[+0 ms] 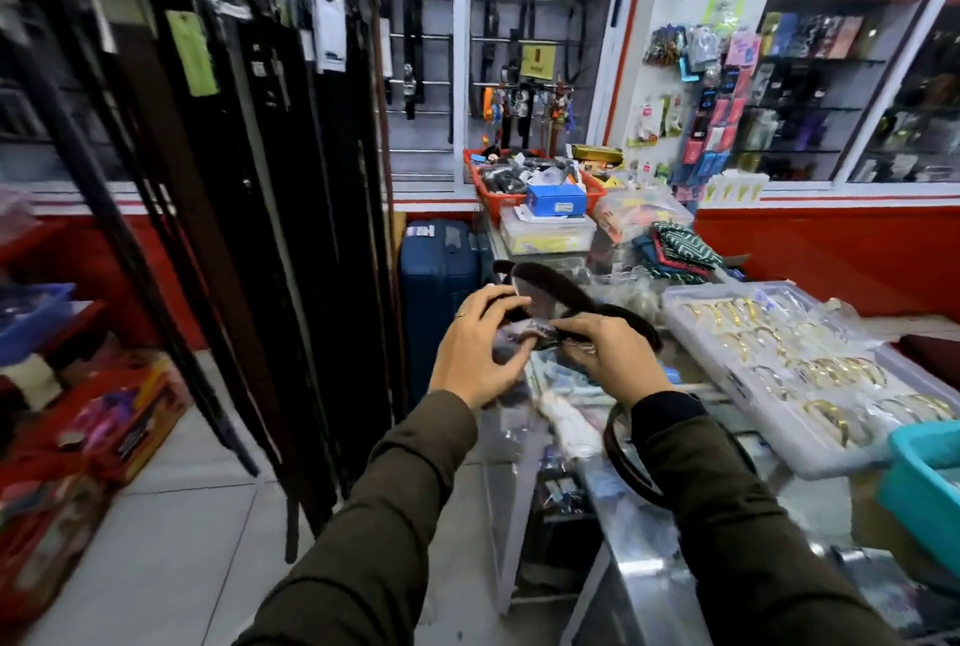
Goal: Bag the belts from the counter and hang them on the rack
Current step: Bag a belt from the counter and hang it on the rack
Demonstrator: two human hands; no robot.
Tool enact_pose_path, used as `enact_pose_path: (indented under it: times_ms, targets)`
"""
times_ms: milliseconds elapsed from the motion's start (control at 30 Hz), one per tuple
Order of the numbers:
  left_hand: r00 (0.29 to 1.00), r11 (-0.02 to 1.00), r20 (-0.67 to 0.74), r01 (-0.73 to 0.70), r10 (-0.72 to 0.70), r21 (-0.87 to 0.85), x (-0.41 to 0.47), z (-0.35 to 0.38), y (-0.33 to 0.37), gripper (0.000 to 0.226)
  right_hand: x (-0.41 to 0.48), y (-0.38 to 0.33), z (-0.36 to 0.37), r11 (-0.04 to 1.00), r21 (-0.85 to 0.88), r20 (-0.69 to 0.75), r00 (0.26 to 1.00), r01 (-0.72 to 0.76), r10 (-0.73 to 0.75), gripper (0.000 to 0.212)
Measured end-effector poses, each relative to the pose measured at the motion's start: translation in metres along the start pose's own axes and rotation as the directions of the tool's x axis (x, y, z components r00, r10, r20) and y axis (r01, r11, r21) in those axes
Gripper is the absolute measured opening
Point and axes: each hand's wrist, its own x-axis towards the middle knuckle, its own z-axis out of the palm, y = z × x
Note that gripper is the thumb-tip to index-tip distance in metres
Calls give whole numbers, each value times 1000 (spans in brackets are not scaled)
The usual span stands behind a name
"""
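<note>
Belt being bagged over the counter's left edge

Both hands — left hand (475, 349), right hand (615, 354) — pinch a clear bag (511, 333) (blurred); the dark belt (566, 294) loops upward, then trails right over the glass counter (644, 541).

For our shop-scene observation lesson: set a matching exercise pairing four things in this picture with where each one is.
Things:
1. belt being bagged
2. hanging belts
3. tray of bangles
4. blue suitcase

Places:
A. on the floor, at the counter's far end
B. on the counter, right of the hands
C. on the rack at the left
D. held in both hands

Pairs: 1-D, 2-C, 3-B, 4-A
</note>
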Motion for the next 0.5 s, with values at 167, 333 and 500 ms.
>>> enact_pose_path:
  times_ms: [167,333,500]
  targets:
    - [872,803,-142,354,-469,-479,-12,-33,-9,41,27,-46,24,926,375,52,998,-35,17,32]
    - [794,622,-65,419,-604,-661,-25,-61,-34,25,39,-88,41,847,530,53,995,42,-83,40]
    - [788,610,-48,436,-614,-662,-25,-95,-54,22,45,-117,59,741,671,25,998,21,-50,36]
